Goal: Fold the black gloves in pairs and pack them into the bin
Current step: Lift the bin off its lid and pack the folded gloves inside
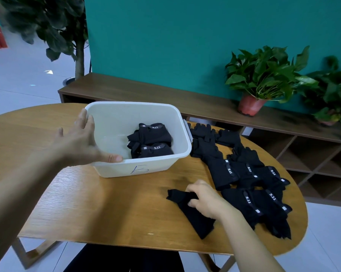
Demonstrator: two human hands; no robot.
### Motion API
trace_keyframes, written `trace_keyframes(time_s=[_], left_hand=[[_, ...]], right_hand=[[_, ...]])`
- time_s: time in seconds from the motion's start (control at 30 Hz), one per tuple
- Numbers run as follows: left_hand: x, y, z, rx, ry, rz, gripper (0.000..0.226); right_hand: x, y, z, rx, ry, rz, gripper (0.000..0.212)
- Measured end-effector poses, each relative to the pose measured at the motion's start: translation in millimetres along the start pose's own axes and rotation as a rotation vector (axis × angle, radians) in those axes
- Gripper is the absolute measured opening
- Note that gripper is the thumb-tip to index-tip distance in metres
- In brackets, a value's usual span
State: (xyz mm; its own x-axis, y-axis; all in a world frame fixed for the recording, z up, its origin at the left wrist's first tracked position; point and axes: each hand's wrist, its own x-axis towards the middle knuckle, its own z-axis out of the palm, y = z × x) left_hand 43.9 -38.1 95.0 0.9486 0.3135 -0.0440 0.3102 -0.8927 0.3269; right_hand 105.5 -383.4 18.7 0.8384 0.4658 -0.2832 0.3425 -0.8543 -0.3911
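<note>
One black glove (195,218) lies flat on the desk (87,203) near its front edge, just left of the loose glove pile (244,173); folded pairs (152,142) sit in the white bin (138,169). The knit looks light, limp and easy to grip, best taken at a folded edge. Right hand (203,199) curls its fingers onto the glove's upper end; left hand (81,142), fingers spread straight, rests against the bin's left corner, thumb on the near rim

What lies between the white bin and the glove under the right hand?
Head view: only bare wooden tabletop separates the bin from the glove the right hand grips.
</note>
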Motion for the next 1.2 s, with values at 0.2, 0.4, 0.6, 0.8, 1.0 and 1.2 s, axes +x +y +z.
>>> trace_keyframes(time_s=[0.2, 0.4, 0.6, 0.8, 1.0, 1.2], left_hand=[[-1.5, -0.2, -2.4, -0.01, -0.029, 0.014, 0.176], [-1.4, -3.9, -5.1, 0.013, -0.046, 0.05, 0.171], [5.2, -8.9, -11.3, 0.012, -0.106, 0.081, 0.168], [8.8, -11.8, -14.1, 0.053, -0.14, 0.108, 0.165], [11.5, -12.8, -12.6, 0.061, -0.129, 0.122, 0.156], [10.6, -12.4, -12.9, 0.064, -0.127, 0.122, 0.163]], right_hand=[[-28.3, -10.9, -80.2, 0.039, 0.11, -0.102, 0.011], [-0.9, -81.8, -148.1, -0.043, 0.171, -0.372, 0.014], [74.2, -136.6, -136.1, -0.251, 0.014, -0.519, 0.015], [107.9, -125.0, -98.2, -0.382, -0.181, -0.511, 0.032], [116.0, -110.3, -82.0, -0.395, -0.25, -0.521, 0.036], [115.8, -103.6, -76.0, -0.407, -0.214, -0.543, 0.051]])
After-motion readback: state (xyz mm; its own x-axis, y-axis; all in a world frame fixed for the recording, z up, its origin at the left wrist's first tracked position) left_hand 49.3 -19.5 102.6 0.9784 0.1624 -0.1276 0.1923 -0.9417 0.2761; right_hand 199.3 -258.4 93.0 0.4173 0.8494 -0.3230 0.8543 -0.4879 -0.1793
